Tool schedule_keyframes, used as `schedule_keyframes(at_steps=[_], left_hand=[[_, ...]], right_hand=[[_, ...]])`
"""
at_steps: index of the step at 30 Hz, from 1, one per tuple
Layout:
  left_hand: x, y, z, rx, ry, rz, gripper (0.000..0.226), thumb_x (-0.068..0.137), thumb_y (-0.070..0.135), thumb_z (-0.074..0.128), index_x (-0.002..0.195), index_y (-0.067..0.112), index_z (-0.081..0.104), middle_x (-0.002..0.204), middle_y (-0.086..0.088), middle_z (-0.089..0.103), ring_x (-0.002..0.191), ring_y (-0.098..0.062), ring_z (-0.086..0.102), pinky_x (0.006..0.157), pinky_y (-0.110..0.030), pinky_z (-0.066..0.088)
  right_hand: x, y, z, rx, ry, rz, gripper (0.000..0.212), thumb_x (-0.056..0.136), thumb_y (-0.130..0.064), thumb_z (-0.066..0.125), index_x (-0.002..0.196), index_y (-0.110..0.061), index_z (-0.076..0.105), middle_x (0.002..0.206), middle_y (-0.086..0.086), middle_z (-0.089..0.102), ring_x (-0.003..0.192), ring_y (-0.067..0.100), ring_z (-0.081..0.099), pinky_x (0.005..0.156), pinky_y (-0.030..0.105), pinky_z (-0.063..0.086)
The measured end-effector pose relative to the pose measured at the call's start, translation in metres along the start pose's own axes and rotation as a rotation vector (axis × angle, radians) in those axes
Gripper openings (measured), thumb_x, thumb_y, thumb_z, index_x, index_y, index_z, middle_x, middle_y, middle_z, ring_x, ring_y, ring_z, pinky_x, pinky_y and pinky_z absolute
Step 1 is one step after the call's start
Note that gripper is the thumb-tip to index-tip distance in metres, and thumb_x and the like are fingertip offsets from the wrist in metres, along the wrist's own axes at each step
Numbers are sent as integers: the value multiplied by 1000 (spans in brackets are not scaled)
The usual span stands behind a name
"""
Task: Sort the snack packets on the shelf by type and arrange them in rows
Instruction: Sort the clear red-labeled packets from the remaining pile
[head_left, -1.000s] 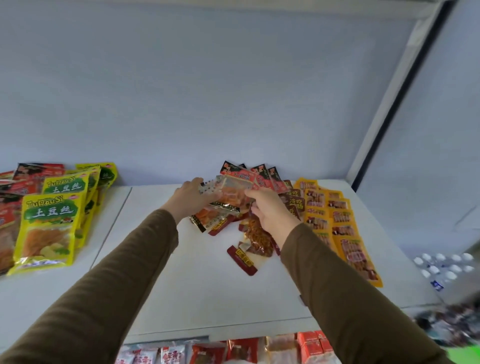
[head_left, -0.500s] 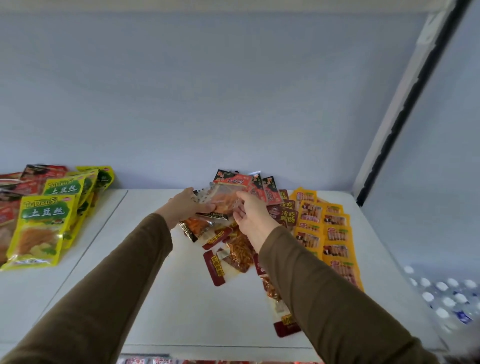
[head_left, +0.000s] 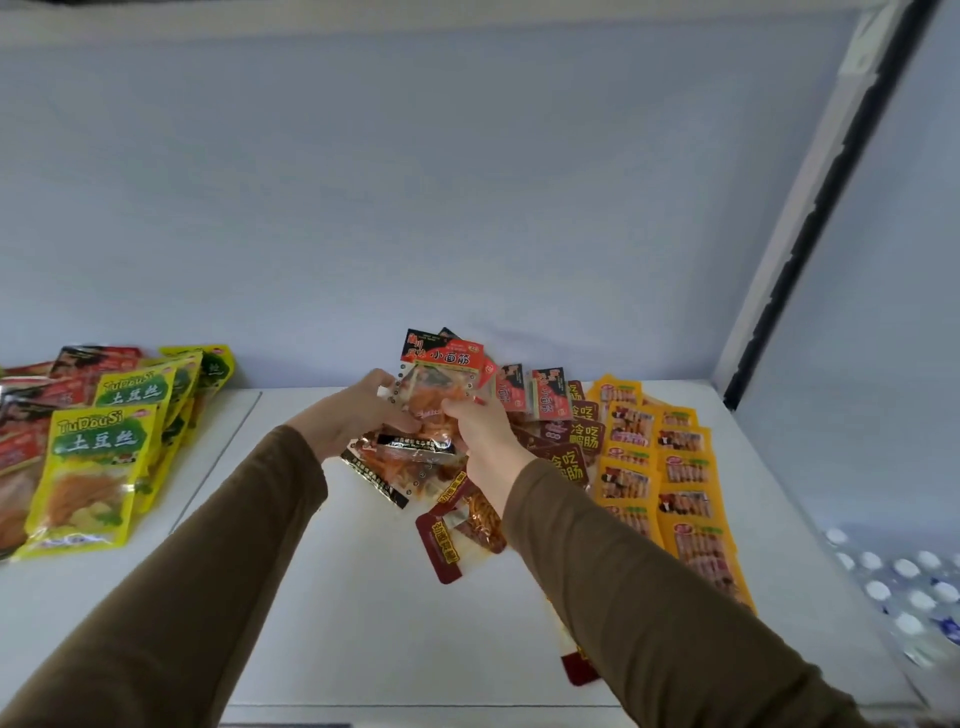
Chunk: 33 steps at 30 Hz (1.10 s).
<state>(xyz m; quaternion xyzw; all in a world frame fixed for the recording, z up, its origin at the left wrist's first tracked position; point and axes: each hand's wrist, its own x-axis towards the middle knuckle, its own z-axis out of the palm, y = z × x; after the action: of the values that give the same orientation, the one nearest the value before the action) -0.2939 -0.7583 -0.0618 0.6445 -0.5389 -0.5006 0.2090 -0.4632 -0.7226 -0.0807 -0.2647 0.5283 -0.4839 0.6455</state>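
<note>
From the head view, both hands hold up one red-topped snack packet (head_left: 436, 387) above the white shelf (head_left: 363, 597): the left hand (head_left: 345, 421) grips its left edge, the right hand (head_left: 480, 441) pinches its right side. Loose dark-red packets (head_left: 457, 525) lie beneath. Orange packets (head_left: 675, 483) run in rows on the right; yellow-green packets (head_left: 98, 447) sit far left.

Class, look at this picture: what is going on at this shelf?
A person is sorting snack packets on a white shelf. Both hands, left and right, hold up a red-topped packet over a loose pile in the middle. Orange packets already lie in rows on the right, and yellow packets lie stacked on the left. The middle pile is not yet sorted.
</note>
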Motion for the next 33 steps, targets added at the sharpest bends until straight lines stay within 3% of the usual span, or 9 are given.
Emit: schedule_keyframes(at_steps=[2, 4, 10, 14, 17, 20, 23, 26, 33], left_hand=[[-3, -1, -5, -113, -33, 11, 76, 76, 3, 86, 137, 20, 43, 120, -19, 68, 99, -33, 71, 72, -37, 59], [-6, -3, -6, -213, -52, 36, 67, 81, 1, 82, 136, 15, 47, 119, -18, 71, 94, -30, 73, 66, -33, 59], [-19, -20, -6, -357, -142, 197, 32, 93, 7, 68, 125, 10, 69, 115, -13, 75, 98, -25, 72, 74, -32, 59], [-23, -26, -5, -530, -148, 233, 33, 96, 6, 64, 129, 6, 66, 118, -17, 73, 101, -28, 72, 80, -39, 62], [-27, -26, -7, -610, -178, 244, 33, 93, 4, 65, 125, 11, 69, 118, -14, 73, 102, -27, 73, 76, -37, 62], [-32, -24, -13, -628, -233, 272, 43, 92, 7, 67, 134, 12, 62, 126, -14, 71, 109, -29, 72, 82, -39, 62], [-35, -25, -17, -615, -277, 267, 49, 94, 25, 70, 140, 16, 58, 132, -13, 69, 114, -30, 70, 89, -42, 61], [-37, -26, -17, -463, -202, 235, 63, 83, 43, 79, 137, 18, 60, 131, -11, 69, 116, -32, 69, 91, -45, 58], [-34, -36, -5, -705, -65, 238, 56, 81, 13, 79, 134, 11, 62, 125, -11, 72, 112, -27, 69, 87, -40, 58]], right_hand=[[-1, 2, -1, -4, 35, -17, 48, 95, -8, 69, 135, -24, 49, 140, 7, 51, 120, 24, 50, 106, 43, 40], [0, 6, -2, -24, 49, -67, 43, 93, -15, 73, 127, -26, 49, 135, 5, 52, 116, 22, 49, 98, 40, 39], [-1, 10, -4, -131, -41, -242, 50, 89, -35, 76, 135, -33, 55, 139, -5, 55, 129, 21, 50, 110, 48, 41], [-1, 5, -3, -296, -149, -362, 51, 94, -42, 69, 138, -34, 44, 138, -12, 52, 128, 12, 49, 110, 45, 40], [2, -10, 0, -399, -213, -427, 45, 98, -32, 67, 138, -28, 46, 133, -12, 56, 117, 5, 51, 104, 37, 40], [3, -25, 5, -435, -264, -409, 43, 97, -28, 68, 135, -25, 48, 128, -13, 57, 119, 8, 50, 106, 40, 38], [4, -35, 13, -519, -306, -448, 43, 97, -29, 68, 135, -24, 48, 131, -10, 57, 124, 12, 50, 103, 38, 37], [3, -41, 23, -590, -341, -474, 42, 98, -26, 68, 135, -21, 47, 134, -8, 56, 124, 15, 51, 102, 38, 40], [3, -44, 30, -674, -381, -422, 62, 99, -29, 65, 153, -21, 34, 162, 2, 34, 146, 25, 34, 100, 35, 30]])
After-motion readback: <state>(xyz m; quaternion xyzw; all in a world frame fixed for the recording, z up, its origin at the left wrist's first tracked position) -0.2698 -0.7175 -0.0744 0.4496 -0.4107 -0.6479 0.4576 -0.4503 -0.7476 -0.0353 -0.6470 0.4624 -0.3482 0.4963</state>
